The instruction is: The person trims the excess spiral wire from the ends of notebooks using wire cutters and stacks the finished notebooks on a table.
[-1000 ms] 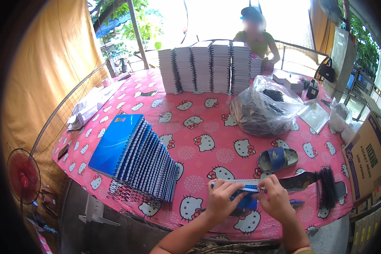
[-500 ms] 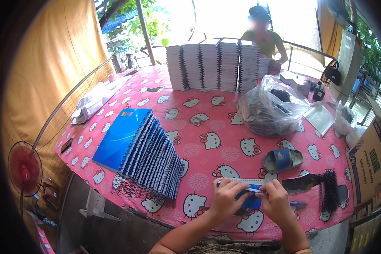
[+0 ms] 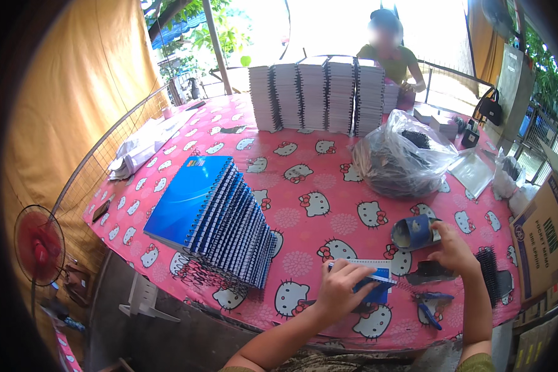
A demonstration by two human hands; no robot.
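Note:
My left hand (image 3: 346, 288) grips a small notebook (image 3: 377, 294) with a blue cover and a row of punched holes along its far edge. A thin coil seems to trail from its right end. My right hand (image 3: 454, 249) is at the right end of a blue-strapped slipper (image 3: 413, 232), its thumb and fingers apart; nothing shows between them. Pliers with blue handles (image 3: 434, 308) lie below that hand, and a flat black piece (image 3: 429, 271) lies beside it. Black coils (image 3: 488, 273) are bunched farther right.
A leaning stack of blue spiral notebooks (image 3: 214, 214) stands at left. Tall stacks of coil-bound pages (image 3: 316, 96) line the far side, with a person (image 3: 390, 59) behind. A clear bag of black coils (image 3: 403, 158) sits at right, near a cardboard box (image 3: 549, 235). A fan (image 3: 39, 248) is far left.
My right hand has left the notebook and moved up and right to the slipper. The pliers now show fully. My left hand stays on the notebook, and the whole view has shifted slightly.

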